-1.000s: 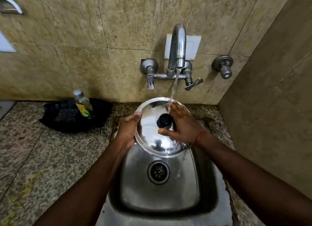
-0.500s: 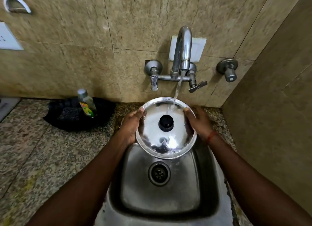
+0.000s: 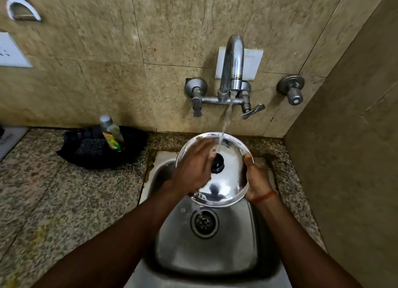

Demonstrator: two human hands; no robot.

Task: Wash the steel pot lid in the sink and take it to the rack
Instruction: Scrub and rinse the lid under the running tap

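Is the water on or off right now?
On. A stream of water runs from the tap onto the steel pot lid.

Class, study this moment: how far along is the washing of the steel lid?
Done: tap running, steel lid held over the sink under the stream. In hand: left hand lies across its top by the black knob; right hand grips the rim. Left: finishing the rinse, carrying it to the rack, which is not in view.

One head-worn view looks steeply down, close above the sink (image 3: 206, 255). It faces the tiled wall behind the sink.
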